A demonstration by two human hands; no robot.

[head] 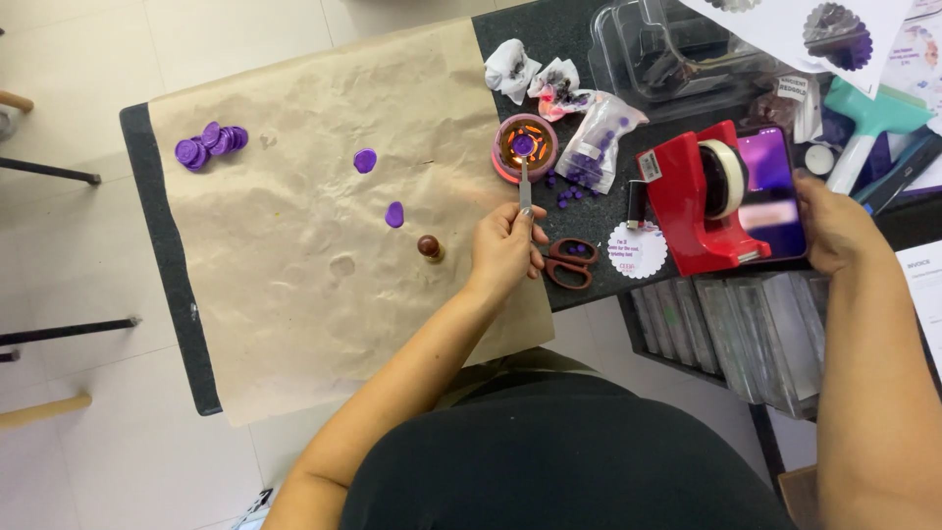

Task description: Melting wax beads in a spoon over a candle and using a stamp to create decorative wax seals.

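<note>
A sheet of brown paper (294, 245) covers the tabletop's (147, 196) left half, up to its near edge. A red tape dispenser (699, 201) stands at the right near edge. The right hand (834, 226) grips a phone (770, 191) behind it. The left hand (505, 245) is closed around a spoon (524, 172) of purple wax over a pink burner (525, 147) mid-tabletop. Purple wax seals (209, 145) are stacked at the paper's far left corner.

The right hand (834, 224) hides the right edge of the phone (770, 191), the red tape dispenser (699, 201) covers the phone's left part, the clear plastic tray (677, 54) is cut off at the top edge, and the crumpled tissues' (535, 77) stains are too small to tell.
</note>
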